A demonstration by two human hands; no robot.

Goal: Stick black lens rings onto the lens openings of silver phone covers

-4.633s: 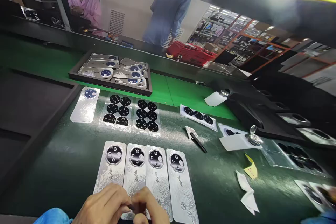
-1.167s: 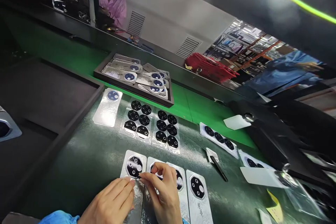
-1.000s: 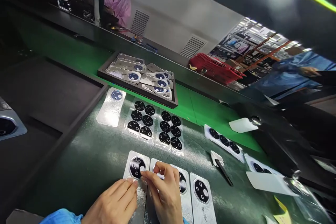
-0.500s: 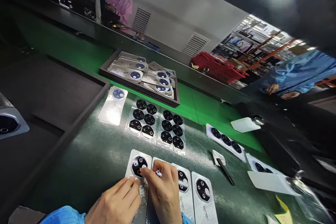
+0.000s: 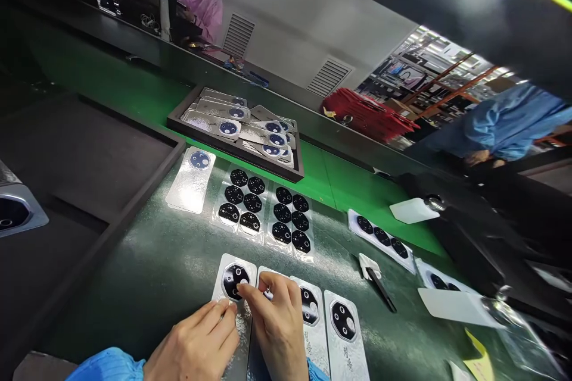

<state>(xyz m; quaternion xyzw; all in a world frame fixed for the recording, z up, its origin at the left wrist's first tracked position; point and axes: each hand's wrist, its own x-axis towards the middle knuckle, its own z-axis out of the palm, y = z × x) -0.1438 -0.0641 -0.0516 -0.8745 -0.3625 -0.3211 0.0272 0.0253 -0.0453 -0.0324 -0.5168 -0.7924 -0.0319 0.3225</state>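
Along the front of the green mat lies a row of silver panels, each with a black octagonal lens plate; the leftmost panel is under my hands. My left hand rests on its lower part, fingers pressed together near the plate's lower edge. My right hand is closed, its fingertips at the right edge of the black plate; anything pinched there is too small to name. The right hand partly covers the second panel. To the right, another panel lies flat and untouched.
Behind are sheets of black octagonal pieces, a stack of silver panels and a dark tray of panels. Tweezers rest on a white pad, right. A black tray is left. Two people are beyond the bench.
The view has shifted very slightly. Both my hands keep nearly the same pose on the leftmost panel. At the far right, the person in blue has lowered and drawn their hands together.
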